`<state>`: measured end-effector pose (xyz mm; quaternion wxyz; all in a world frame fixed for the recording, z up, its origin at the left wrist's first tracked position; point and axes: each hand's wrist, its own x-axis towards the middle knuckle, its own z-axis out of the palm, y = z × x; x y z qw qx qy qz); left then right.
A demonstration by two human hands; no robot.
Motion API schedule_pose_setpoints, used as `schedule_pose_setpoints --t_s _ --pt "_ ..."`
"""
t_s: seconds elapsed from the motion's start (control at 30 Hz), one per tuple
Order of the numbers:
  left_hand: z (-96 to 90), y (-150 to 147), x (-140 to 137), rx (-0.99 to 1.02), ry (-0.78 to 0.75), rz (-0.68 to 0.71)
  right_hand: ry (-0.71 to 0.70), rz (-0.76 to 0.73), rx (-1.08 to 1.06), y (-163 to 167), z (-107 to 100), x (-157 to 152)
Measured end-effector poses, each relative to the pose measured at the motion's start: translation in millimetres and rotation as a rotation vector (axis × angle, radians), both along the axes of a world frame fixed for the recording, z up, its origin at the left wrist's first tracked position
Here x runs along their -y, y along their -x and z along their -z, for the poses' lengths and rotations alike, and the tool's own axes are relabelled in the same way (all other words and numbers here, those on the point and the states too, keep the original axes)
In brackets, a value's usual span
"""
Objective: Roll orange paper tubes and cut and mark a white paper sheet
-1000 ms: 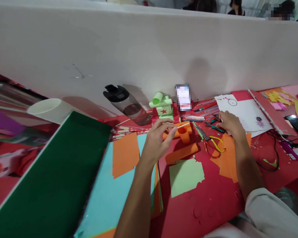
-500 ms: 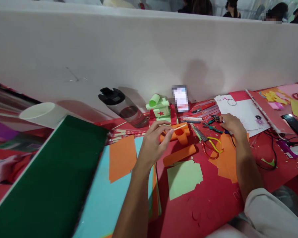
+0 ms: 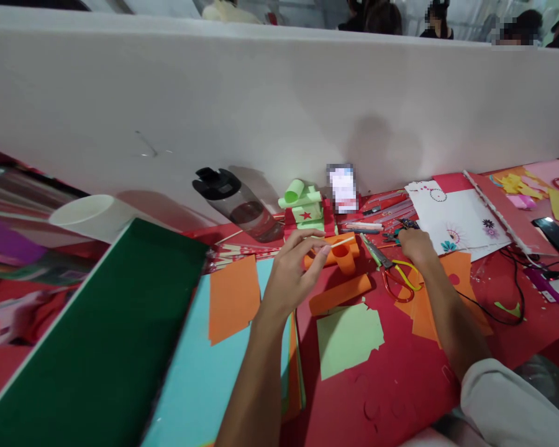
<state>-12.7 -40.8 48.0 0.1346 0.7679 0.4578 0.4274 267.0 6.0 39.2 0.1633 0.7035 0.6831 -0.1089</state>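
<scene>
My left hand [image 3: 300, 267] is closed in a pinch on a thin pale stick [image 3: 343, 241], held over the orange paper rolls [image 3: 346, 262]. My right hand [image 3: 418, 247] has its fingers curled down on the teal-handled pliers [image 3: 391, 237], whose handles it mostly hides. A dark metal tool [image 3: 409, 223] lies just behind that hand. Scissors [image 3: 392, 267] with red and yellow handles lie between my hands. Nearer me are another orange roll [image 3: 340, 295] and a cut light green sheet [image 3: 349, 341]. A green paper piece with a red star [image 3: 306, 214] stands behind my left hand.
A tilted bottle [image 3: 240, 205] leans near the white partition [image 3: 261, 105], beside a phone [image 3: 343, 189]. The green board [image 3: 93, 335] and blue paper [image 3: 200, 372] lie left. Orange sheets [image 3: 459, 273], a white patterned sheet [image 3: 466, 214] and a black cable [image 3: 517, 304] lie right.
My right hand has moved left and slightly nearer me, from beside the pliers onto their handles. My left hand keeps the stick almost where it was. The view has shifted slightly.
</scene>
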Motion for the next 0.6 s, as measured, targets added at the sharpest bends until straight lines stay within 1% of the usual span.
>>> schedule_pose_setpoints --t_s 0.2,0.37,0.6 --pt "2.3 1.3 -0.8 0.014 0.004 0.013 0.008 -0.034 -0.022 -8.8 -1.2 -0.3" --pt "2.7 1.5 -1.1 0.012 0.018 0.008 0.004 -0.040 -0.049 -9.8 -9.2 0.4" --pt "2.9 1.9 -0.6 0.017 0.022 0.010 -0.133 -0.018 -0.074 -12.2 -16.2 0.5"
